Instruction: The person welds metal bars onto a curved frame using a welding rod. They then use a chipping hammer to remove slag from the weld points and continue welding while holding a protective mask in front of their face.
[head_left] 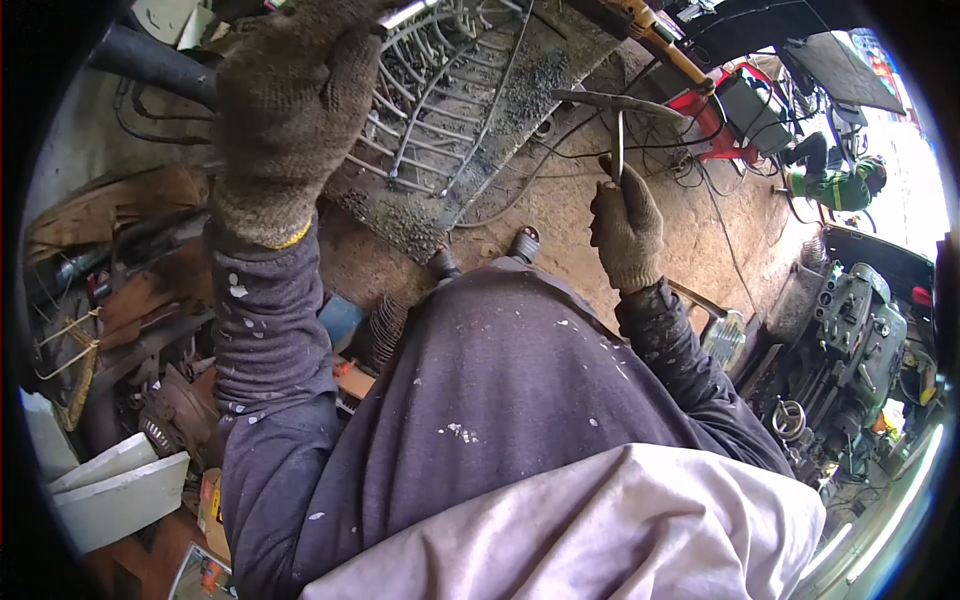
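A: Head view: the thin metal rod stands upright in the gloved right hand, which is clenched around its lower end, just right of the wire grille.

B: And the left hand?

A: Raised over the grille's left edge, fist closed on a shiny bar at the top.

B: Which step is this?

A: I judge the rod is being brought to the grille for fitting. Next it needs lining up with the curved wires, held steady.

B: Around it?

A: Below the grille, dirt floor and two shoe tips; left of it, rusty scrap; far right, a machine.
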`<state>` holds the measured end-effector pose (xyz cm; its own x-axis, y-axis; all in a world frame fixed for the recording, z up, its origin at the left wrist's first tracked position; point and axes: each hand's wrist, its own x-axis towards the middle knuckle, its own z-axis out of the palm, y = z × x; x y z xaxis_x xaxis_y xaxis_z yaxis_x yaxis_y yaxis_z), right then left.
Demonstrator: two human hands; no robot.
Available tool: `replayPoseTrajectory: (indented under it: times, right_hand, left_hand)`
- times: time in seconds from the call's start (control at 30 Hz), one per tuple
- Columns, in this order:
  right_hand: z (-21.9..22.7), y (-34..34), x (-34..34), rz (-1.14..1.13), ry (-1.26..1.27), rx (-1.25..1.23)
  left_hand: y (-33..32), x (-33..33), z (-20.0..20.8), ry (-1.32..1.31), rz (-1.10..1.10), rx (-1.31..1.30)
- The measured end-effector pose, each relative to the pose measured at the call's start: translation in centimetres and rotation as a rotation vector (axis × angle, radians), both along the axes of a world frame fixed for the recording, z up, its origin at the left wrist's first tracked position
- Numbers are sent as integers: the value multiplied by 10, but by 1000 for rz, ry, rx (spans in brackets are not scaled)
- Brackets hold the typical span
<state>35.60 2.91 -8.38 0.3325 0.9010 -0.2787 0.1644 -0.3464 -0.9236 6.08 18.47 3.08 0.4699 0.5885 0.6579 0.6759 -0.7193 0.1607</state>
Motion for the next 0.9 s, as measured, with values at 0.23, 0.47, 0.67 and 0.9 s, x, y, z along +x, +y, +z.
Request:
replayPoseTrajectory:
  times: [0.23, 0.47, 0.67, 0.9]
  right_hand:
    - [-10, 4, -9, -25, 0, 67]
    - [-10, 4, -17, 2, 17, 51]
    - [6, 20, -7, -53, 35, -12]
    - [-5, 123, 21, 185, 82, -6]
  left_hand:
    - [-1, 12, 32, -252, -165, 77]
    - [17, 5, 25, -44, -128, 128]
    - [25, 22, 25, -102, -205, 76]
    - [20, 49, 38, -85, -266, 0]
